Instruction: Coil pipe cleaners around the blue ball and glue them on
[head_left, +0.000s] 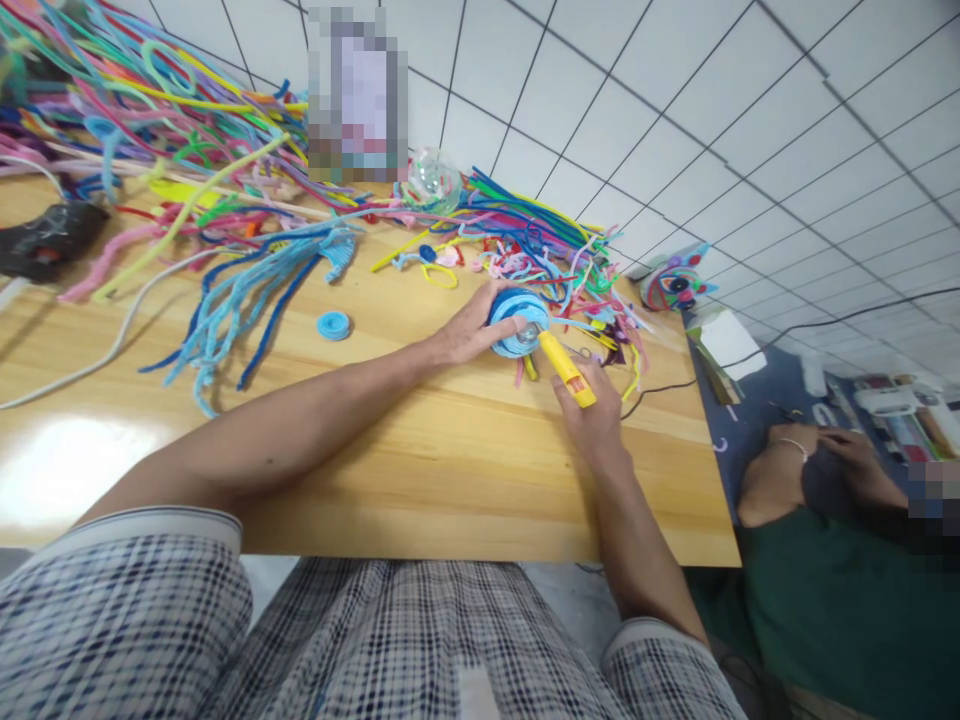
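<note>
My left hand [471, 330] is wrapped round a round blue coiled piece [512, 308], its thumb lying across the front. Inside the coil a clear, shiny part shows. My right hand [589, 400] grips a yellow glue gun [568, 370], whose tip points up and left at the coil's right edge. Whether the tip touches the coil cannot be made out. A small flat light-blue coil [333, 325] lies on the table to the left of my left hand.
The wooden table [450, 480] bears a heap of coloured pipe cleaners [202, 120] at the back left and more behind my hands. A black glue gun [49, 240] lies far left. A clear ball [433, 182] stands at the back. At the right sits another person [825, 590].
</note>
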